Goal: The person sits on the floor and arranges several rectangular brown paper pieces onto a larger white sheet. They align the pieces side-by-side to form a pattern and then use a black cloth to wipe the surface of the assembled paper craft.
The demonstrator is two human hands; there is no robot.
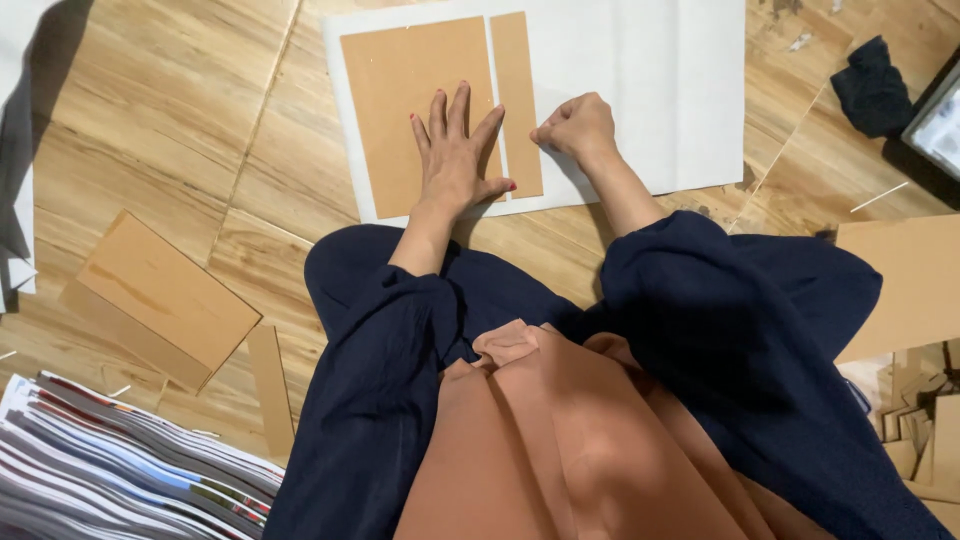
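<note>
A large brown cardboard panel (390, 90) lies on a white paper sheet (640, 90) on the wooden floor. Beside it, to the right, lies a narrow brown cardboard strip (514, 70). My left hand (455, 150) rests flat on the large panel with fingers spread, its thumb reaching toward the strip. My right hand (575, 125) is closed in a fist and presses on the white sheet at the strip's right edge. Whether it holds anything I cannot see.
A stack of brown cardboard pieces (165, 295) and a loose strip (270, 385) lie at left. Printed magazines (110, 465) are piled at lower left. A dark cloth (872, 85) sits at upper right, more cardboard (905, 280) at right.
</note>
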